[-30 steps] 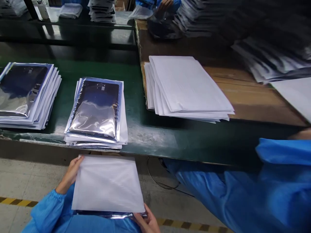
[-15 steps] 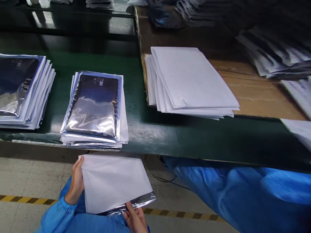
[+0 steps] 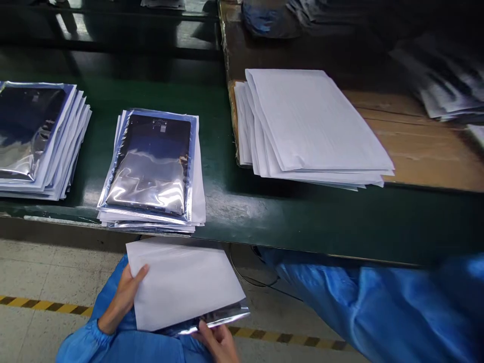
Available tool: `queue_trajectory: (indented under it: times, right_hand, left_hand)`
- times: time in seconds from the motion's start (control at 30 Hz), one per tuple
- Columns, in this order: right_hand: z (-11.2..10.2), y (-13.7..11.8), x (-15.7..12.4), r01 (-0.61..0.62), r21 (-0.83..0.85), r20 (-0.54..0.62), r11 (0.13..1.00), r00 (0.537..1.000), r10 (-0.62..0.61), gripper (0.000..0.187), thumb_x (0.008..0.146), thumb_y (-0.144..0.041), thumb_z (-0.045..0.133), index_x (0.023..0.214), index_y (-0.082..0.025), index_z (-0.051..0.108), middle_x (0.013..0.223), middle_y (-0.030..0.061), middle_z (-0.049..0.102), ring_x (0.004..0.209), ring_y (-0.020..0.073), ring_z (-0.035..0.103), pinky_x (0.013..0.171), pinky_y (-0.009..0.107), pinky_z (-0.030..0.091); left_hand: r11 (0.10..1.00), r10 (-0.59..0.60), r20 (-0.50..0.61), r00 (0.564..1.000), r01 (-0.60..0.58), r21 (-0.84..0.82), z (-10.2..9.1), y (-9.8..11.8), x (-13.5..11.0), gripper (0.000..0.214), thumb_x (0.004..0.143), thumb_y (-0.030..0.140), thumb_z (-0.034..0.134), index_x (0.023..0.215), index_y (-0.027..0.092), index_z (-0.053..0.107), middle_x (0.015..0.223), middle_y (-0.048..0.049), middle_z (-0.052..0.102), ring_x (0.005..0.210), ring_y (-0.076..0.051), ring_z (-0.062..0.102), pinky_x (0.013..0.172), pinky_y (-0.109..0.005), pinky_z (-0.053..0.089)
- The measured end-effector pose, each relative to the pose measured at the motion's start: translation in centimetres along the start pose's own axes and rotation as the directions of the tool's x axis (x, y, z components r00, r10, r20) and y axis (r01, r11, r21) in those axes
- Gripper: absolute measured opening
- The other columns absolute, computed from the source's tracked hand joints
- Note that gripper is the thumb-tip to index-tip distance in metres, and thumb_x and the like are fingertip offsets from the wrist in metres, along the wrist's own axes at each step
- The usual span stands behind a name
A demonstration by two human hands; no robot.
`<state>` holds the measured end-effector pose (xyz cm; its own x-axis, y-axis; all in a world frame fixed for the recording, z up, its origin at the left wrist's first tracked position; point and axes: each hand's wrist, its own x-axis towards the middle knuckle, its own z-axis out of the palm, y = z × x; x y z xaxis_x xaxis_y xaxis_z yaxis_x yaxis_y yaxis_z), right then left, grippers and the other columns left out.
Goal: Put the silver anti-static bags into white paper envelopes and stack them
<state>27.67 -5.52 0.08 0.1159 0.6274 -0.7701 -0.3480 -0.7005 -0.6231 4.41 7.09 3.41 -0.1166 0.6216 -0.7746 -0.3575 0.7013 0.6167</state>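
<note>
Just off the shiny dark green worktop (image 3: 257, 212), the left hand (image 3: 126, 293) has slid down from the corner to grip the flat white oblong sheet (image 3: 185, 282) by its side, maybe steadier, while the right hand (image 3: 218, 342) pinches the shiny silver plastic bag (image 3: 229, 314) poking out below.

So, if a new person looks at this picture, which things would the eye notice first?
Probably the shiny bag with something dark and flat inside, topping a stack left of centre on the green table. Next, the white pile to its right, mostly on a brown board. Then, in front of the table, the left hand holding a white sheet, the right hand gripping a silver bag beneath.
</note>
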Motion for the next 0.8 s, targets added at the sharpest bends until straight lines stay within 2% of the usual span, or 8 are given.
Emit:
queue_trajectory:
  times: [0.1,0.2,0.3,0.37,0.47,0.57,0.67,0.8]
  right_hand:
    - [-4.9,-3.2,0.4,0.016,-0.137,0.113,0.99,0.994,0.0,0.047,0.058,-0.049,0.081,0.093,-0.021,0.069,0.095,0.0116,0.073,0.089,0.0306,0.068,0.086,0.045,0.05]
    - [-7.2,-6.5,1.1,0.076,-0.207,-0.004,0.975,0.997,-0.078,0.064,0.06,-0.037,0.083,0.118,-0.03,0.06,0.128,0.0097,0.061,0.12,0.029,0.053,0.099,0.044,0.042]
    - [-5.4,-7.2,1.6,0.113,-0.131,0.243,0.985,0.967,-0.079,0.09,0.059,-0.028,0.085,0.137,-0.035,0.04,0.137,0.0079,0.053,0.124,0.0261,0.05,0.102,0.044,0.038]
    - [-3.2,-6.4,1.7,0.094,-0.056,0.354,0.994,0.933,-0.069,0.085,0.06,-0.03,0.084,0.135,-0.032,0.044,0.128,0.0085,0.061,0.117,0.0255,0.057,0.101,0.043,0.039]
    - [-0.7,-5.0,1.7,0.13,-0.008,0.272,0.991,0.954,-0.123,0.064,0.062,-0.033,0.083,0.12,-0.025,0.058,0.116,0.0081,0.068,0.108,0.0247,0.062,0.096,0.039,0.043]
    - [0.3,-4.5,1.7,0.126,-0.059,0.166,0.99,0.979,-0.115,0.046,0.061,-0.037,0.083,0.1,-0.02,0.067,0.088,0.0069,0.075,0.08,0.0237,0.069,0.075,0.034,0.052]
    - [0.5,-4.4,1.7,0.127,-0.091,0.102,0.988,0.988,-0.118,0.035,0.059,-0.043,0.082,0.079,-0.017,0.068,0.061,0.0037,0.071,0.055,0.0195,0.064,0.058,0.03,0.049]
    - [0.9,-3.8,2.0,0.152,-0.102,0.048,0.983,0.988,-0.147,0.035,0.06,-0.049,0.079,0.066,-0.017,0.067,0.054,0.0041,0.068,0.053,0.0181,0.061,0.057,0.028,0.046]
  left_hand:
    - [0.997,-0.017,0.026,1.0,0.015,0.073,-1.1,1.3,1.4,0.051,0.058,0.04,0.082,0.097,0.014,0.062,0.09,-0.0108,0.075,0.074,-0.025,0.071,0.067,-0.033,0.054]
    - [0.99,-0.031,0.058,0.998,0.023,0.136,-2.1,3.2,2.9,0.049,0.058,0.037,0.083,0.096,0.013,0.064,0.088,-0.0112,0.075,0.072,-0.025,0.071,0.065,-0.032,0.054]
    - [0.984,-0.043,0.086,0.995,0.027,0.177,-3.1,4.1,2.9,0.057,0.061,0.039,0.081,0.108,0.015,0.06,0.102,-0.0133,0.073,0.087,-0.028,0.07,0.074,-0.036,0.054]
    - [0.983,-0.047,0.162,0.986,0.017,0.185,-4.2,3.6,1.8,0.072,0.061,0.039,0.081,0.123,0.018,0.051,0.117,-0.0143,0.067,0.103,-0.031,0.065,0.084,-0.039,0.052]
    - [0.982,-0.068,0.335,0.94,0.004,0.188,-6.5,1.8,-0.8,0.105,0.061,0.032,0.083,0.145,0.026,0.02,0.133,-0.0138,0.056,0.119,-0.031,0.055,0.098,-0.042,0.044]
    - [0.976,-0.061,0.331,0.942,-0.013,0.218,-8.2,0.2,-3.0,0.123,0.062,0.031,0.082,0.148,0.031,-0.005,0.137,-0.0137,0.052,0.123,-0.03,0.052,0.102,-0.042,0.04]
    - [0.967,-0.023,0.209,0.978,-0.031,0.253,-8.2,-0.6,-4.1,0.125,0.06,0.037,0.082,0.149,0.026,-0.005,0.131,-0.0139,0.058,0.119,-0.03,0.055,0.102,-0.039,0.041]
    - [0.965,-0.002,0.073,0.997,-0.017,0.262,-7.2,-1.2,-3.8,0.12,0.055,0.044,0.083,0.148,0.018,0.012,0.106,-0.0098,0.073,0.107,-0.029,0.063,0.094,-0.037,0.047]
